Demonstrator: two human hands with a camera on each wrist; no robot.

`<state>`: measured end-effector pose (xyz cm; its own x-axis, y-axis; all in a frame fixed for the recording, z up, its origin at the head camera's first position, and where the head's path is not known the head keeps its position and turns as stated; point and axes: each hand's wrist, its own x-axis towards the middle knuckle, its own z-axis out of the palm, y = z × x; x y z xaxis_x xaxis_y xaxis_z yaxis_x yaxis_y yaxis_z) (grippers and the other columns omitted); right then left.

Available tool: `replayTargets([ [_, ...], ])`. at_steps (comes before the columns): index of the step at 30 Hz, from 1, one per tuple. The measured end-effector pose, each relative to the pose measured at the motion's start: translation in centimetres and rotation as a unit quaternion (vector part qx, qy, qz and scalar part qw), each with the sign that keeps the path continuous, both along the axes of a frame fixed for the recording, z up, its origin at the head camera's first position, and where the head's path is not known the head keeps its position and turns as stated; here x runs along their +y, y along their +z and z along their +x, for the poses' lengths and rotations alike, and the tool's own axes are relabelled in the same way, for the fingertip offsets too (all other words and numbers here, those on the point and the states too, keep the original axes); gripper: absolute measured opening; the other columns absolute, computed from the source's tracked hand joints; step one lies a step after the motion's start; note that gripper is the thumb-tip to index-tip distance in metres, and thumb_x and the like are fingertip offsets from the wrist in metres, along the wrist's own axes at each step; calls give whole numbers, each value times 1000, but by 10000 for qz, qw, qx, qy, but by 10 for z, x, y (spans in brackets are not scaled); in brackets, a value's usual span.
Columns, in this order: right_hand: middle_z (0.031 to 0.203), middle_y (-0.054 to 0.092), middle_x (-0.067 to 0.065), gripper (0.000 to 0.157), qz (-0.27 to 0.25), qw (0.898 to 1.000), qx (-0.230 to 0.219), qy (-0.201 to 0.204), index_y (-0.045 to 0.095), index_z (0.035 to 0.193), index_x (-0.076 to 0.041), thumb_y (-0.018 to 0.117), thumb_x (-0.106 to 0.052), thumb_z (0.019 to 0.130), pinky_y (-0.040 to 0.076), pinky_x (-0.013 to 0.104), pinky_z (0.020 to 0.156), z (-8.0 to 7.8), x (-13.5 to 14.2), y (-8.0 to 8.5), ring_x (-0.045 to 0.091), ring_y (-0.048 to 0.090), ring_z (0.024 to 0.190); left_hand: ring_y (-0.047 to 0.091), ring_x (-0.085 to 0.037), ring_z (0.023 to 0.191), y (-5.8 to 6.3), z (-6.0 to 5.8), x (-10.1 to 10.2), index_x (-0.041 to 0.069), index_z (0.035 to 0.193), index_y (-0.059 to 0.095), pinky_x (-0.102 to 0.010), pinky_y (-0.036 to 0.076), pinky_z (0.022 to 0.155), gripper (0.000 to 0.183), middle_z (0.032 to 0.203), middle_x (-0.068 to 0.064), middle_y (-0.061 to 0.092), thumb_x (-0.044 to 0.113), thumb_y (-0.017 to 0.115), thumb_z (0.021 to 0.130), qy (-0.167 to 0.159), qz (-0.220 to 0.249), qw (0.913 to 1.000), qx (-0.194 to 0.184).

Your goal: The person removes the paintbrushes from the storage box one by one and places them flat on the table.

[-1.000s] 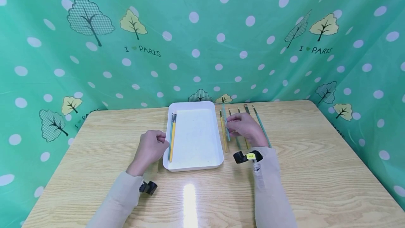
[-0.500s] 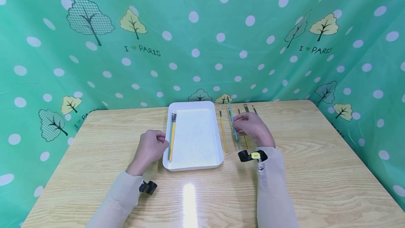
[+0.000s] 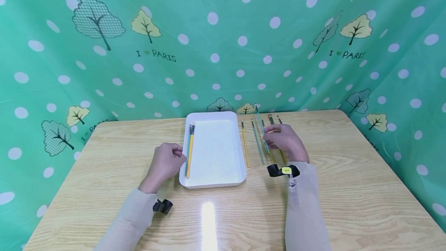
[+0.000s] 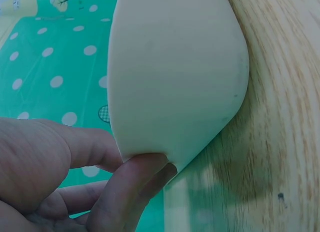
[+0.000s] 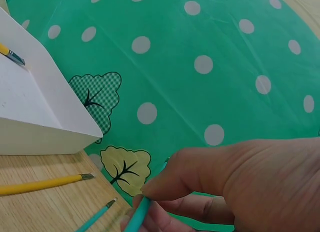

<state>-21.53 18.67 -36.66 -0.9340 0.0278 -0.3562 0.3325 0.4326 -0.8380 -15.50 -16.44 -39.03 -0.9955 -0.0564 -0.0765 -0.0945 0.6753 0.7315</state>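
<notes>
My right hand [image 3: 287, 140] pinches a teal paintbrush [image 3: 260, 121] between thumb and fingers, bristles pointing away, over a row of brushes right of the tray. In the right wrist view, the brush's teal handle [image 5: 138, 216] emerges under the thumb. My left hand [image 3: 165, 161] grips the left wall of a white rectangular tray [image 3: 217, 154]; in the left wrist view, thumb and fingers hold the tray's edge [image 4: 175, 81]. Inside the tray, along its left wall, a yellow paintbrush [image 3: 190, 158] lies beside a thinner teal one [image 3: 188, 148].
A yellow paintbrush [image 3: 245, 144] lies nearest the tray's right side, then a teal one [image 3: 258, 142]. Several more brushes, including a wide-tipped one [image 3: 270, 119], lie partly hidden beneath my right hand. A green dotted cloth [image 3: 223, 49] hangs behind the wooden table [image 3: 348, 189].
My right hand has shifted to the right with the teal paintbrush, passing over the row and uncovering another teal brush on the table. My left hand and the tray have stayed put.
</notes>
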Motion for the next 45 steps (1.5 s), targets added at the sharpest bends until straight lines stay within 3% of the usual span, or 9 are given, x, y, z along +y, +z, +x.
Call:
replayTargets([
  [11, 109, 65, 12, 41, 166, 9997, 166, -105, 61, 132, 0, 60, -16, 95, 57, 40, 88, 2, 13, -3, 17, 66, 81, 65, -18, 77, 0, 2, -2, -7, 116, 71, -26, 53, 64, 31, 95, -14, 73, 4, 60, 89, 12, 20, 10000, -73],
  [16, 115, 64, 15, 42, 225, 9992, 177, -276, 61, 133, -1, 60, -17, 94, 57, 40, 88, 3, 19, -4, 20, 66, 86, 65, -18, 77, 0, 1, -2, -7, 116, 71, -26, 53, 64, 31, 94, -14, 72, 4, 60, 89, 3, 36, 10000, -60],
  [24, 122, 62, 16, 40, 466, 9969, 275, -565, 63, 133, -2, 60, -15, 95, 55, 28, 77, 4, 26, -5, 16, 64, 83, 65, -18, 77, 0, 1, -1, -7, 115, 72, -26, 53, 64, 30, 94, -14, 73, 4, 60, 89, 24, -4, 10000, -41],
  [32, 129, 60, 18, 40, 529, 9954, 233, -767, 64, 134, -4, 58, -17, 97, 55, 36, 86, 7, 31, -6, 18, 63, 87, 65, -18, 75, 1, 1, -1, -7, 114, 72, -26, 52, 63, 30, 92, -14, 73, 4, 60, 89, 18, -8, 10000, -26],
  [45, 134, 59, 18, 40, 610, 9906, 128, -1214, 64, 136, -6, 59, -15, 97, 52, 32, 81, 8, 48, -10, 21, 65, 93, 66, -18, 77, -1, 0, 0, -7, 114, 72, -27, 54, 64, 30, 92, -14, 73, 4, 60, 89, -15, -14, 10000, 35],
])
